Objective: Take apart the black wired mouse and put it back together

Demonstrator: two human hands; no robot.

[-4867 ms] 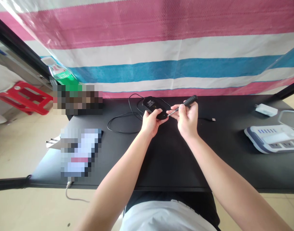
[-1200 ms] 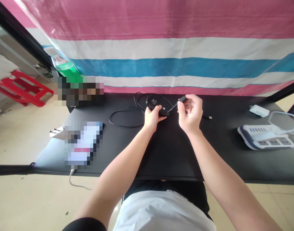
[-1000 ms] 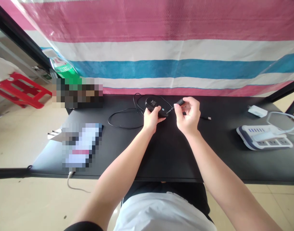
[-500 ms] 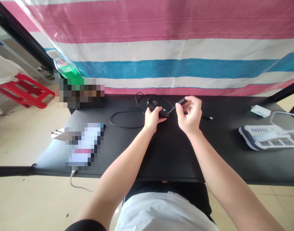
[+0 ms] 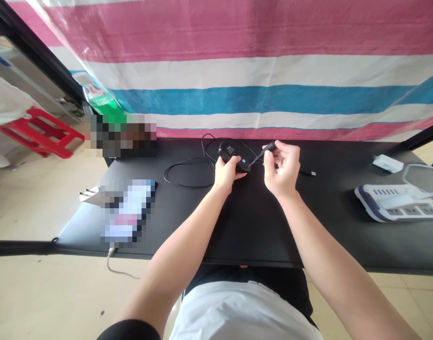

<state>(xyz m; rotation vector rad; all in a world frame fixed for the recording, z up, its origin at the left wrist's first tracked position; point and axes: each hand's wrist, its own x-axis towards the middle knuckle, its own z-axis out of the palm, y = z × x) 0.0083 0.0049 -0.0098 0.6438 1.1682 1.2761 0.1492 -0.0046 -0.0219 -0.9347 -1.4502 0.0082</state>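
Observation:
My left hand is closed around a black computer mouse, which is turned so that its underside with a printed label faces up. Between the fingers and thumb of my right hand is a black-handled screwdriver. Its thin shaft slants down to the left, and the tip meets the near right end of the mouse's underside. A thin black cable lies looped on the table behind and left of the mouse. To the right of my right hand lies a USB plug.
The black table backs onto a striped plastic sheet. On the right are a power strip with a white cord and a white charger. A blurred-out phone, another plug and a green-labelled bottle are at left.
The screwdriver handle has tilted slightly and my right fingers have shifted on it, its tip staying at the mouse. The whole view has moved slightly.

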